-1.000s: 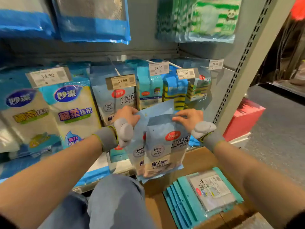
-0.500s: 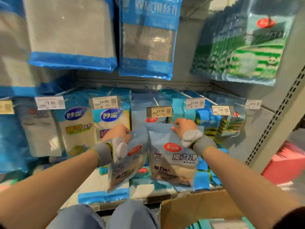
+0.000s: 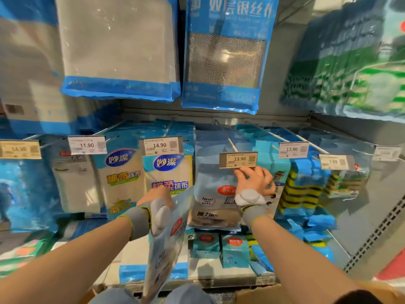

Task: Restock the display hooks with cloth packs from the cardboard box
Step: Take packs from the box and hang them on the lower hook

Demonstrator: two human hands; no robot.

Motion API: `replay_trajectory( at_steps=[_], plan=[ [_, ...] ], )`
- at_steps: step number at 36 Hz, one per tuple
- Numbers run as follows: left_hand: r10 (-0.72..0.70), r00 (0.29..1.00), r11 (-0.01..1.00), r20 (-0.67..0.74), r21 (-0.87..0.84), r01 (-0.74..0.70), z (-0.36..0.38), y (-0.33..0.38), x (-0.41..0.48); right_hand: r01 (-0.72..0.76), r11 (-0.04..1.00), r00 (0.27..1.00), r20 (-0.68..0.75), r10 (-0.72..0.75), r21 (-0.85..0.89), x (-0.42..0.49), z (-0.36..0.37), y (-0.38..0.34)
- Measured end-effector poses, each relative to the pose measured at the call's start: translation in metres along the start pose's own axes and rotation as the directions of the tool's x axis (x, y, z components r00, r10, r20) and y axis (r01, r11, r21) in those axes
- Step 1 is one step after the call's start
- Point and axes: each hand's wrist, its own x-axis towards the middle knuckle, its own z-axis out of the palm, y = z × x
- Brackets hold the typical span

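a pale blue cloth pack (image 3: 166, 249) hangs low in the middle of my view, gripped at its top edge by my left hand (image 3: 156, 199), fingers closed around it so it dangles edge-on above my knees. just to its right, a matching cloth pack (image 3: 210, 194) already hangs on the display hook (image 3: 225, 134), the wire peg that carries the 13.90 price tag (image 3: 238, 160). my right hand (image 3: 254, 183) is up at that tag, fingers spread and loosely curled, holding nothing, fingertips touching the tag's lower edge and the hung pack's top. only a brown corner of the cardboard box (image 3: 258, 295) shows at the bottom edge. around this hook, neighbouring pegs carry other blue and yellow packs, with larger blue packs on the row above.

as i judge it, the step is loading the left hand's pack onto this hook. to do it well, i would lift the tag clear with the right hand, turn the pack face-out, line its hanging hole with the peg's tip, then slide it back flat against the one already there.
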Motion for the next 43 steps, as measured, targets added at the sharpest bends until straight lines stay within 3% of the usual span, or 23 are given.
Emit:
replay_trajectory(
  at_steps=[11,28,32,35,39,43],
  plan=[
    [-0.042,0.999,0.998,0.008,-0.036,0.042,0.003,-0.021,0.022,-0.017,0.968,0.969,-0.234,0.078,0.251,0.001,0.031,0.000],
    [-0.049,0.999,0.999,-0.009,-0.024,0.049,0.014,-0.020,0.035,-0.004,0.897,0.937,-0.312,0.158,0.442,0.000,0.050,-0.009],
    [-0.036,0.999,0.999,-0.012,-0.016,0.035,0.016,-0.017,0.035,-0.020,0.885,0.946,-0.277,0.167,0.465,-0.002,0.054,-0.008],
    [-0.027,0.999,1.000,-0.019,-0.013,0.026,0.014,-0.016,0.035,-0.139,0.821,0.944,-0.176,0.279,0.554,0.004,0.049,-0.016],
    [-0.031,0.999,0.999,-0.021,-0.012,0.031,0.013,-0.018,0.036,-0.046,0.872,0.988,-0.109,0.113,0.487,0.011,0.047,-0.012],
    [-0.041,0.999,0.999,-0.024,-0.018,0.041,0.013,-0.016,0.034,-0.173,0.889,0.985,0.077,0.155,0.424,0.019,0.041,0.003]
  ],
)
